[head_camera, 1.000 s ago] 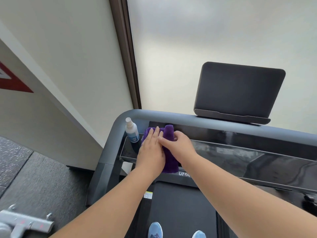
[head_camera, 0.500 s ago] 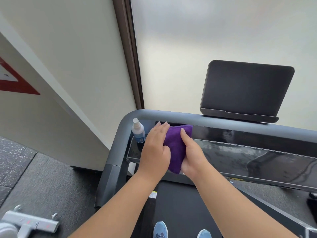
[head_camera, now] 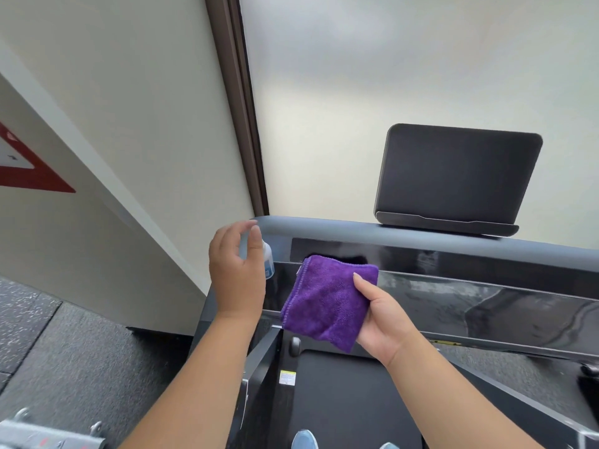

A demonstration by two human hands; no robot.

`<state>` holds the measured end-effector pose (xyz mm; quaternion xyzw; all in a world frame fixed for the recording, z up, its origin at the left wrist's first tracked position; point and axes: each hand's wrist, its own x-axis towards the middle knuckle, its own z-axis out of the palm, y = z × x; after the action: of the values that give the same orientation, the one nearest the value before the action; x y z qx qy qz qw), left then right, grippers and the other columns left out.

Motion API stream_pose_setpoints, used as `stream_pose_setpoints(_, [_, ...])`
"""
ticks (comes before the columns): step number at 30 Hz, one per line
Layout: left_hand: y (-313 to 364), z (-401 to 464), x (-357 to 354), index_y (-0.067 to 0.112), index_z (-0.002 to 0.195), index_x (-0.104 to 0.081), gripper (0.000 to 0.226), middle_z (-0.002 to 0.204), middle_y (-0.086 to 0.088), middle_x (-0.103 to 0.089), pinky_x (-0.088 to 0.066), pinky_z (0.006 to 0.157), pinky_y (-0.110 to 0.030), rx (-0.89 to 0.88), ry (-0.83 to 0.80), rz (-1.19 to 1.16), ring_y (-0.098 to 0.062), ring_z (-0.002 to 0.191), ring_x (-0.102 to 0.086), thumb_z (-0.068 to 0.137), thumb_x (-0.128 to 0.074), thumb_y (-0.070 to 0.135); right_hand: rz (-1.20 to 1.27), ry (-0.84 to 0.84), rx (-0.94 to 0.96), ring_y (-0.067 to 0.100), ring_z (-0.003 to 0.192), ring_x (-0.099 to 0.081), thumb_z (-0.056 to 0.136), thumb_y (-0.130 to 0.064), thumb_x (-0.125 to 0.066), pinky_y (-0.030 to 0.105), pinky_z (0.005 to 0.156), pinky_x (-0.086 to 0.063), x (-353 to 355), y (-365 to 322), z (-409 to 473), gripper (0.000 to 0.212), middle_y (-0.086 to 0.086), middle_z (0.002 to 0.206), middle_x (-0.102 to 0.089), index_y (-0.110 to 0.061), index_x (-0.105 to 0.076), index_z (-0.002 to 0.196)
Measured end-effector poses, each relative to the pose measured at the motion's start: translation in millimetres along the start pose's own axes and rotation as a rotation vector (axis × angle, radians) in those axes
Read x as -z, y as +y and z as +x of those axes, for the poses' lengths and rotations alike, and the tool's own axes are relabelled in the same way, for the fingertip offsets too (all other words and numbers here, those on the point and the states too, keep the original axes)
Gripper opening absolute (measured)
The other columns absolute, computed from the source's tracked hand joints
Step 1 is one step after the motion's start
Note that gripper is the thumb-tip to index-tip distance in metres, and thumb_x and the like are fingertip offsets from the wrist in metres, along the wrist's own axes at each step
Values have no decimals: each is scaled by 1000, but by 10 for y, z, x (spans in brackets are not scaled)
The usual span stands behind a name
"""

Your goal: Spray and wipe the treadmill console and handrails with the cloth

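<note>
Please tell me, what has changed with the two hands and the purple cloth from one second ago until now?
The left hand let go of the purple cloth and moved left toward the spray bottle, fingers relaxed and open, not gripping it yet. The right hand now holds the folded cloth alone, lifted off the glossy console. The bottle and the dark screen stayed in place.

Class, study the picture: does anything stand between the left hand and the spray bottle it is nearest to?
Nothing visible does. The left hand, fingers loosely spread, is in front of the spray bottle, covering most of it. The purple cloth is apart, in the right hand.
</note>
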<state>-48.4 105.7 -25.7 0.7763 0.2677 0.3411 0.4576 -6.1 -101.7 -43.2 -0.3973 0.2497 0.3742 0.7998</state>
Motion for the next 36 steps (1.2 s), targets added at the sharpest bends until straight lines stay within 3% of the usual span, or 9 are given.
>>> stream_pose_setpoints(4, [-106, -61, -4, 14, 109, -73, 23, 107, 9, -67, -37, 91, -5, -4, -67, 33, -13, 106, -60, 108, -53, 25, 0, -3, 6, 35, 112, -75, 106, -23, -58, 55, 98, -54, 13, -2, -34, 34, 20, 125, -75, -2, -65, 133])
stream_pose_setpoints(9, [-224, -85, -12, 17, 117, -70, 30, 117, 3, -71, -38, 86, -5, 18, -109, 43, -15, 105, -61, 110, -47, 36, -4, 28, 16, 37, 120, -70, 107, -24, -56, 56, 101, -52, 44, -10, -68, 36, 20, 127, -74, -2, -64, 135])
stream_pose_setpoints(13, [-191, -26, -21, 19, 114, -70, 25, 112, 6, -73, -35, 77, 0, 42, -109, 51, -17, 99, -63, 109, -52, 35, 10, 66, 50, 37, 119, -70, 107, -25, -57, 56, 100, -53, 100, -31, -116, 35, 20, 124, -75, -3, -65, 133])
stream_pose_setpoints(19, [154, -75, -216, 35, 105, -60, 6, 98, 10, -73, -50, 82, -27, 80, -136, -107, -10, 92, -66, 107, -55, 39, 21, 115, 127, 37, 111, -74, 106, -25, -59, 54, 100, -54, 256, -171, -347, 33, 20, 119, -77, -3, -68, 128])
stream_pose_setpoints(23, [516, -206, -534, 41, 103, -62, 14, 92, 1, -73, -52, 82, -26, 138, -211, -264, -11, 86, -70, 109, -52, 34, 65, 151, 211, 38, 113, -72, 106, -24, -57, 56, 101, -53, 489, -357, -570, 31, 20, 117, -78, -2, -69, 125])
stream_pose_setpoints(27, [846, -395, -880, 26, 101, -67, 15, 87, -8, -72, -54, 78, -29, 169, -353, -336, -13, 77, -70, 108, -55, 31, 138, 218, 298, 39, 115, -71, 106, -24, -57, 57, 103, -52, 865, -550, -785, 33, 21, 119, -77, -3, -67, 128])
stream_pose_setpoints(31, [1119, -656, -1269, 16, 95, -69, 25, 75, -4, -72, -57, 75, -31, 192, -489, -328, -14, 71, -70, 106, -57, 34, 229, 272, 348, 39, 116, -71, 105, -25, -57, 56, 98, -54, 1278, -740, -1007, 35, 21, 122, -76, -4, -66, 131])
stream_pose_setpoints(36, [1426, -1027, -1865, 11, 81, -69, 37, 74, 1, -74, -52, 65, -22, 132, -666, -281, -7, 67, -69, 105, -60, 38, 331, 310, 393, 42, 117, -71, 104, -27, -58, 57, 106, -51, 1779, -998, -1243, 40, 22, 127, -74, -4, -64, 137])
